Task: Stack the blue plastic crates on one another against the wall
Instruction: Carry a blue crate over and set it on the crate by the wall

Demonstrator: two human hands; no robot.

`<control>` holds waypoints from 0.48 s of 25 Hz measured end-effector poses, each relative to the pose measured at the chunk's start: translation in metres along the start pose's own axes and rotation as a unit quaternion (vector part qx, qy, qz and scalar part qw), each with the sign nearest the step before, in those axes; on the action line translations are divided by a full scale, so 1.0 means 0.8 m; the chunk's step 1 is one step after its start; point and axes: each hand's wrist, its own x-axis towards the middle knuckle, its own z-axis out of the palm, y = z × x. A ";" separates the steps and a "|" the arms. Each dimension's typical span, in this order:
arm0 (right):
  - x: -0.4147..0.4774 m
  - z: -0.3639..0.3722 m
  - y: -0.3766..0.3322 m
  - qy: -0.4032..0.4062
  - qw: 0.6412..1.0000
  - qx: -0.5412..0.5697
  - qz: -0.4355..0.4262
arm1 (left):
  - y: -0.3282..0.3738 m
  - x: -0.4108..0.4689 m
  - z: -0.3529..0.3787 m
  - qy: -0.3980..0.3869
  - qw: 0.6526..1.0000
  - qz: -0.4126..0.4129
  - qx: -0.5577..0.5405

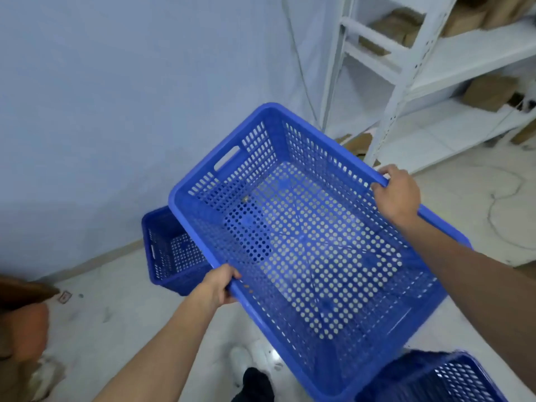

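I hold a large blue perforated crate [304, 242] in the air, tilted, its open top facing me. My left hand [217, 285] grips its near-left long rim. My right hand [397, 192] grips the opposite long rim. The crate is empty. Below and behind it, a second blue crate [171, 250] stands on the floor close to the pale wall [116, 111], partly hidden by the held one. A third blue crate [441, 378] shows at the bottom right corner.
A white metal shelf unit [406, 68] with cardboard boxes stands at the right, against the wall. Brown and orange objects [23, 323] lie at the left edge. My shoe [243, 364] is on the pale tiled floor below the crate.
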 end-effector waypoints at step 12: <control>0.022 0.153 -0.325 -0.143 0.981 -0.039 -0.122 | 0.019 0.027 -0.217 0.046 0.985 -0.040 -0.159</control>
